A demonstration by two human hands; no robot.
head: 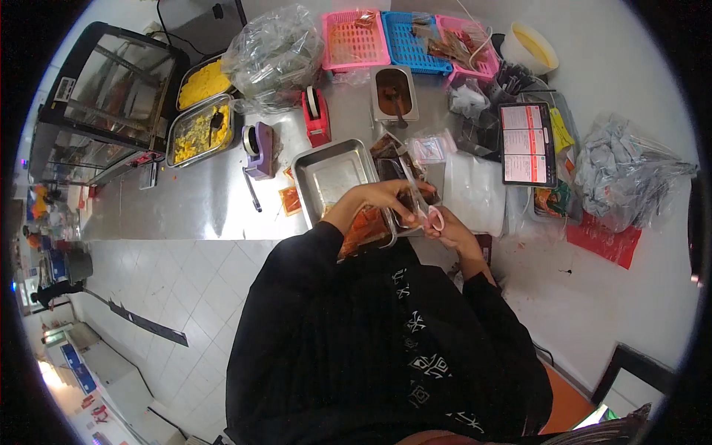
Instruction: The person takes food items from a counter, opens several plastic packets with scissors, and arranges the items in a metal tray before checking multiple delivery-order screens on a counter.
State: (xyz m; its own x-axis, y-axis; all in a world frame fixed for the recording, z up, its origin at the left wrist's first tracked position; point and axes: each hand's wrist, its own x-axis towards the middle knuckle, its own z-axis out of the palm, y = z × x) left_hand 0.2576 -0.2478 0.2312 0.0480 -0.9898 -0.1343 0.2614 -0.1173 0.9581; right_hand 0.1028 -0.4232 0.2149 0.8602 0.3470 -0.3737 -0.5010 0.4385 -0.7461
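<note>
My left hand [389,200] reaches over the right edge of a steel tray [328,167], its fingers curled around a small clear plastic bag [410,208] with dark contents. Close by on the right, my right hand [449,229] grips a pink loop [438,220], which looks like a scissors handle; a pale narrow strip or blade runs up from it between the hands. Flat packets of red-orange sauce [370,225] lie in the near part of the tray. Beyond my hands are dark-filled packets [387,147], and the exact contact between fingers and bag is partly hidden.
Behind stand a steel sauce container [410,92] with a ladle, pink [356,62] and blue [417,68] baskets, and red [318,130] and purple [261,161] tape dispensers. Clear bags [473,194] and a tablet [528,144] are right; yellow food trays [200,133] are left.
</note>
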